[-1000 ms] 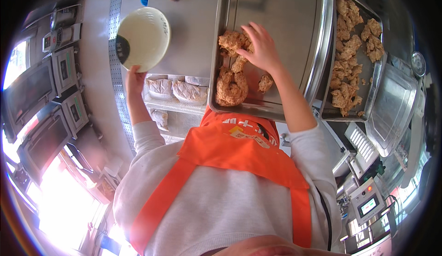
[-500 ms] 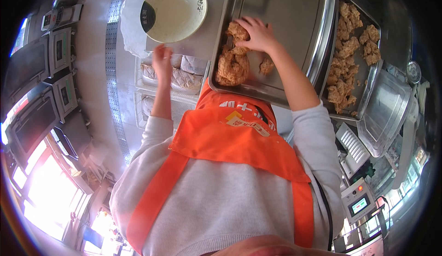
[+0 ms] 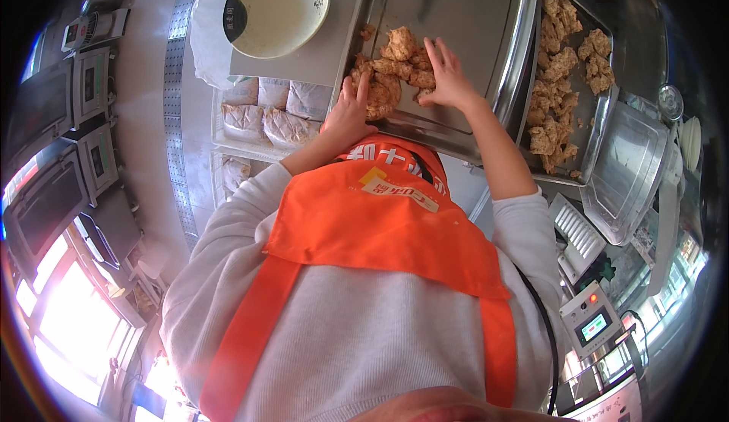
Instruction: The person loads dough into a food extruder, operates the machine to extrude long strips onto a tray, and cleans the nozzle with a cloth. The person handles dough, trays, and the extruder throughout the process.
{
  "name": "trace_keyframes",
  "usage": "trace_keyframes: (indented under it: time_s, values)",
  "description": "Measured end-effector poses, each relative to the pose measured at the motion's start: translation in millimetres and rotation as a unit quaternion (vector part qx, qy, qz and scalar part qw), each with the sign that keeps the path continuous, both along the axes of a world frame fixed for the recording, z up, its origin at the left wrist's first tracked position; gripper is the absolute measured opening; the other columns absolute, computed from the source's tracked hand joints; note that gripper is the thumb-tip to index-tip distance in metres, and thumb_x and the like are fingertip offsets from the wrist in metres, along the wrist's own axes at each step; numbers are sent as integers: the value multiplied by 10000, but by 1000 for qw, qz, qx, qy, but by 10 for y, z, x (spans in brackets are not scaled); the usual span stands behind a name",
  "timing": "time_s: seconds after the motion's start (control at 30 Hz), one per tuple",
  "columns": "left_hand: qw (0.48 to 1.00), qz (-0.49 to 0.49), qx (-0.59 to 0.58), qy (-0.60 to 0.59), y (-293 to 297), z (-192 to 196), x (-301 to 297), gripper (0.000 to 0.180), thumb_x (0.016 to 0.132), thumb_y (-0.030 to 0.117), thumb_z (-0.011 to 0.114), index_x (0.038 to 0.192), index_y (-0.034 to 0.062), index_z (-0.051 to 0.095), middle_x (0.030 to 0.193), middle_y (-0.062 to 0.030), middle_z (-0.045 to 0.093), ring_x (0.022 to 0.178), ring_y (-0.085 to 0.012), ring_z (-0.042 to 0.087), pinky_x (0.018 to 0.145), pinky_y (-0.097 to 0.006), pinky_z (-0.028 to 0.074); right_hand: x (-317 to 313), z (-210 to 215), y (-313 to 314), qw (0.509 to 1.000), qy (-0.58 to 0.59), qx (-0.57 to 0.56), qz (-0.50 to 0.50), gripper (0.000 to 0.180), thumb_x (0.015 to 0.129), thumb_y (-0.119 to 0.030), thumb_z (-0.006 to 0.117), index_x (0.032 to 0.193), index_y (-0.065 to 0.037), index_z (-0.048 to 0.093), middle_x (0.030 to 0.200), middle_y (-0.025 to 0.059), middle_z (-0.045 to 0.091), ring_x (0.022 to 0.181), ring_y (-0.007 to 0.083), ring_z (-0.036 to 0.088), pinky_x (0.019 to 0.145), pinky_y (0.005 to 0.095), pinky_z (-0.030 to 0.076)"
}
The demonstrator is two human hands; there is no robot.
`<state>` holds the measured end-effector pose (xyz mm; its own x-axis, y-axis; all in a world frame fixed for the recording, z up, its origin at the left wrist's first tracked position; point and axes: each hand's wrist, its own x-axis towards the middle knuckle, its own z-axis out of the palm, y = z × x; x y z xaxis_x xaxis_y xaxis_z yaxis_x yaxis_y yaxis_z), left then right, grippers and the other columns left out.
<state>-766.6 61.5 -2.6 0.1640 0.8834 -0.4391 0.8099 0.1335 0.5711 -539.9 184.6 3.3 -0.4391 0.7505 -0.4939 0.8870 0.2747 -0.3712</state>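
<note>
Brown, crumb-coated pieces that look like fried chicken (image 3: 400,44) are heaped in the near left corner of a shallow metal tray (image 3: 478,12). My left hand (image 3: 351,114) reaches over the tray's left edge, its fingers stretched against the large rounded piece (image 3: 385,97). On the other side of the heap is my right hand (image 3: 453,84), fingers spread and thumb touching the rightmost piece. Both hands flank the heap; neither is closed round a piece. The left palm's underside is hidden. A small crumb-coated bit (image 3: 367,32) lies by the tray's left wall.
To the right, a second dark tray (image 3: 588,107) holds several similar pieces, beside a clear plastic container (image 3: 630,171). A pale bowl (image 3: 282,12) stands on the left counter. Below it, a white crate (image 3: 250,145) holds wrapped packages. A control box (image 3: 591,322) is at lower right.
My left hand has moved right, from below the bowl to the heap. My right hand has shifted to the heap's right side, and its pieces are rearranged. The view has shifted slightly.
</note>
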Motion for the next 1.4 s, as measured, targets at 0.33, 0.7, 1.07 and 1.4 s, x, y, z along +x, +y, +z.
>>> trace_keyframes:
  time_s: [0.33,0.7,1.07,1.4]
  values:
    - [994,96,38,-34,57,-286,123,1152,601,190,840,1511,166,134,1396,-295,245,1270,-495,383,1009,-482,445,-226,-612,-635,958,156,-17,-241,1251,502,-261,927,1476,-34,176,1350,267,341,1246,415,396,1070,485,359]
    - [992,116,41,-37,-7,-301,140,1161,561,38,760,1518,204,124,1420,-269,258,1279,-484,381,1032,-452,428,-445,-263,477,990,111,-65,59,1299,510,-348,917,1516,-108,131,1469,236,304,1342,406,358,1120,430,343]
    - [962,198,36,-185,180,-322,131,1096,564,93,836,1473,162,228,1381,-259,339,1267,-437,421,1038,-440,430,-393,-68,-153,802,330,-416,-274,1122,679,-261,859,1523,-121,132,1416,149,409,1278,284,457,1070,447,374]
    - [868,155,-92,-463,634,70,24,960,685,-22,740,1496,114,244,1364,-173,441,1254,-251,457,1037,-345,404,-84,388,101,776,383,-405,-295,1008,767,-221,790,1534,-212,136,1304,77,499,1149,194,529,929,377,461]
